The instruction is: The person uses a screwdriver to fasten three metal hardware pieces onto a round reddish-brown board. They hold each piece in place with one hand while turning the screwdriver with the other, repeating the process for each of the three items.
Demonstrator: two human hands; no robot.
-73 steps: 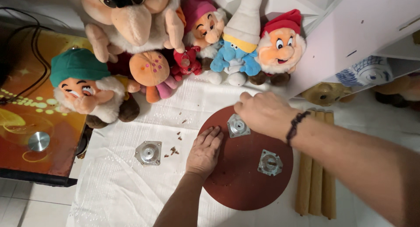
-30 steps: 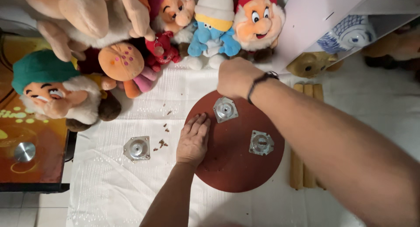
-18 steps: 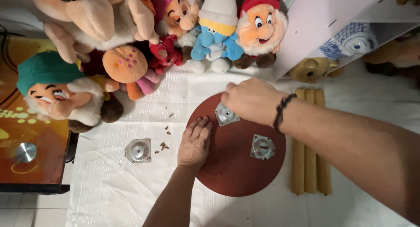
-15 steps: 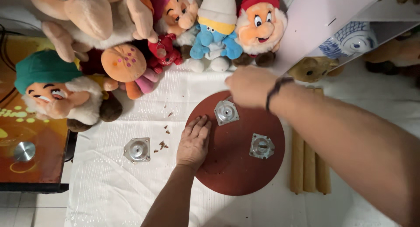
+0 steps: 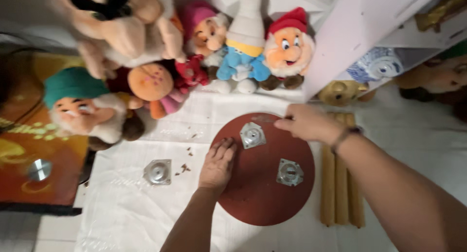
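Two hands: both on round red-brown board (image 5: 258,193).
Left hand (image 5: 217,165): spread flat — pinning board.
Right hand (image 5: 305,123): pinching something small, beside square metal plate (image 5: 253,135).

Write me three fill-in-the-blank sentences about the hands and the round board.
The left hand lies flat on the round ______ board.
______ square metal plates are on the board; a third metal plate lies on the white cloth.
The right hand is at the board's far edge, and three wooden ______ lie to the board's right.

Missing words: red; Two; legs
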